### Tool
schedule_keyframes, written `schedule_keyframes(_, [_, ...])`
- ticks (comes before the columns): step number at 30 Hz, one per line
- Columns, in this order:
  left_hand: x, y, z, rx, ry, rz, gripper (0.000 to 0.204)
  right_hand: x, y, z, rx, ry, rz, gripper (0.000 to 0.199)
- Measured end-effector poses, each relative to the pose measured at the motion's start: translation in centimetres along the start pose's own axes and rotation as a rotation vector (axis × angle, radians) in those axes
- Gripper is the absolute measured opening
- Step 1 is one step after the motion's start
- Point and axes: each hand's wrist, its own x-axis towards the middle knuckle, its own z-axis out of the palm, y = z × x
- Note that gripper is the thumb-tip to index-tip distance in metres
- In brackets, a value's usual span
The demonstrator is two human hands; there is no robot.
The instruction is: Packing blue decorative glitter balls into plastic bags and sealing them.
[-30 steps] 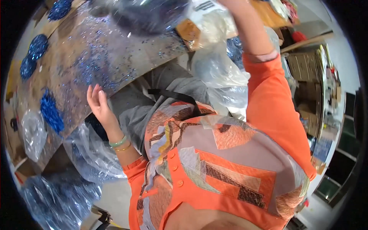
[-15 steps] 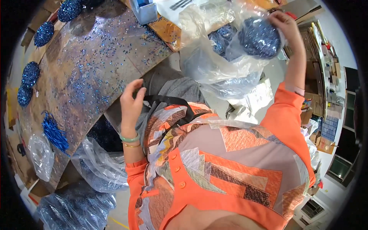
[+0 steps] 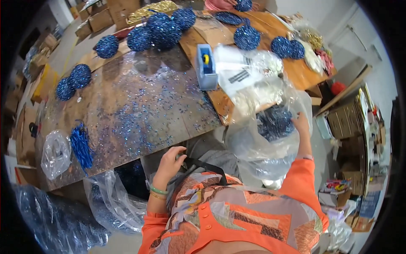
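My left hand [image 3: 169, 164] hovers by the table's near edge, above grey cloth and a black strap [image 3: 209, 166]. Its fingers are apart, with nothing in them. To the right, my right hand [image 3: 301, 123] has its fingers bent against the side of a dark blue tinsel ball [image 3: 275, 122]; the fingertips are partly hidden. That ball sits in the mouth of a large clear plastic bag [image 3: 249, 146], which hangs off the table corner. More blue tinsel shows dimly through the plastic lower down.
Blue glitter bits litter the wooden table [image 3: 114, 84]. A grey tape dispenser [image 3: 206, 67] stands beside white plastic sheets [image 3: 237, 70]. Several blue tinsel balls [image 3: 163, 31] line the far side. Blue tinsel strands [image 3: 81, 146] lie left. A person's hands [image 3: 228, 3] hold a ball far off.
My view has tilted up, bringing in more of the far table. The tinsel ball sits lower inside the plastic bag, with my right hand still at its side. My left hand remains open.
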Motion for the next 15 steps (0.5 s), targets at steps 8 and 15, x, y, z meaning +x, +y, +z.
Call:
schedule_keyframes(8, [0.8, 0.1, -0.5, -0.034, 0.059, 0.055, 0.022, 3.7, -6.9, -6.5, 0.033, 0.114, -0.214, 0.026])
schedule_keyframes(15, [-0.3, -0.5, -3.2, -0.002, 0.266, 0.071, 0.018, 5.4, -20.2, -8.5, 0.263, 0.031, -0.549, 0.022])
